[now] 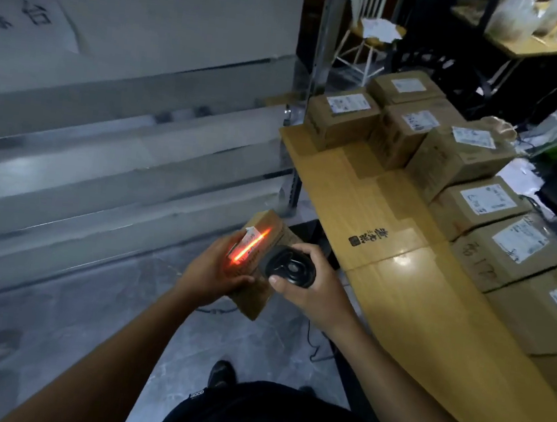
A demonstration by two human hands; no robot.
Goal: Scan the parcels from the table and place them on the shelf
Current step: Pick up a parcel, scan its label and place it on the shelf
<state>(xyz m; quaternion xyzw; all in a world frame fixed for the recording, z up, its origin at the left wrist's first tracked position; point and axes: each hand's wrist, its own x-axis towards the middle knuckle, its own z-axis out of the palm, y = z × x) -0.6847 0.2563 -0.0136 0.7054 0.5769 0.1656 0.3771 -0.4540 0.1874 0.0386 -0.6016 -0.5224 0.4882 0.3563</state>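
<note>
Cardboard parcel (253, 296) clasped in left grip (212, 272); right grip (315, 288) curled round scanner (290, 268), beam (252, 244) on label (250, 234).

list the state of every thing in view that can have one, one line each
held parcel, closed, off the table, red scan line across its label
scanner, on, aimed at the held parcel
left hand, grips the held parcel
right hand, grips the scanner
other parcels, closed, labels up, resting on the table

Red scan line (249, 246) crosses brown parcel (269, 234); black scanner (290, 267), yellow wooden table (385, 256).
</note>
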